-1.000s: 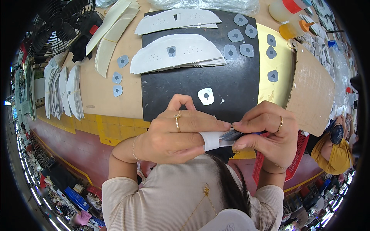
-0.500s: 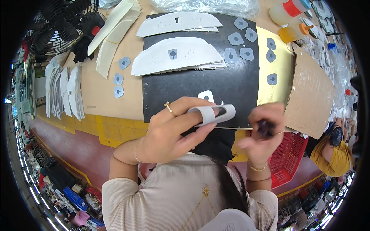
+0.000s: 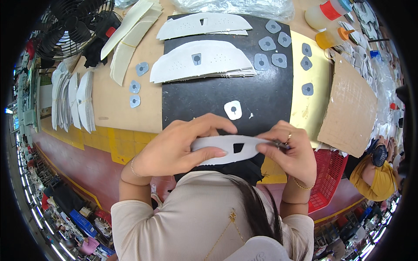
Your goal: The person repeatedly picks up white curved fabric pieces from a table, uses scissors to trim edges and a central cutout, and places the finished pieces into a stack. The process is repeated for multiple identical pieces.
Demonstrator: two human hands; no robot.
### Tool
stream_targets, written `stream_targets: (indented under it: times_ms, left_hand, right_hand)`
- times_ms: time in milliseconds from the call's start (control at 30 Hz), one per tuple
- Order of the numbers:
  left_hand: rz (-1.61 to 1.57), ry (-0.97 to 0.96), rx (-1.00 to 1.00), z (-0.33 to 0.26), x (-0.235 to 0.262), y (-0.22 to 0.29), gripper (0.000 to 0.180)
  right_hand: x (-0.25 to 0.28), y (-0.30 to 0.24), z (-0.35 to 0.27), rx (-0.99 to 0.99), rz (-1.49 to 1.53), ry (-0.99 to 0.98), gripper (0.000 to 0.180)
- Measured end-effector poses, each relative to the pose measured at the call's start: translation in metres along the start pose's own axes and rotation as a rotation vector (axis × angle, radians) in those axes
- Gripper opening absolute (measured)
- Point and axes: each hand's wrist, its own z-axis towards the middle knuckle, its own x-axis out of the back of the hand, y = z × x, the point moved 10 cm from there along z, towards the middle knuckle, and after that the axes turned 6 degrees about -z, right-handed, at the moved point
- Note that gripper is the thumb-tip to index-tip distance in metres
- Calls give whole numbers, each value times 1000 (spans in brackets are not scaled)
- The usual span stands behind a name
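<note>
Between my hands, just in front of the work surface, is a pale grey-white curved panel (image 3: 251, 148) with a small four-sided cutout. My left hand (image 3: 174, 148) grips its left part, thumb on top and index finger raised over it. At the right end, my right hand (image 3: 294, 152) pinches the panel between thumb and fingers. A slim dark object (image 3: 282, 145) also shows in that hand; its kind is unclear. Beyond the panel, a white-coated patch (image 3: 228, 112) with a dark keyhole-shaped mark lies on the black mat (image 3: 196, 100).
Stacks of similar white panels (image 3: 217, 65) lie at the mat's far side. Grey-blue patches (image 3: 278, 61) are spread on the right and left. Two bottles (image 3: 333, 38) stand far right, near a cardboard sheet (image 3: 350, 104). A fan (image 3: 72, 30) occupies the far left; a red basket (image 3: 324, 178) sits below right.
The panel was bent in my left hand; now it is flatter and turned with its cutout facing up. My right hand has come in from the right and taken hold of its end.
</note>
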Motion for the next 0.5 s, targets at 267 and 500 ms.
stream_targets:
  times_ms: [267,500]
  left_hand:
    - [-60,148,193,4,5,-73,13]
    - [-211,175,73,11,3,-73,10]
  right_hand:
    - [-29,40,9,-75,-107,-61,32]
    - [-41,67,13,-257,44,-86,53]
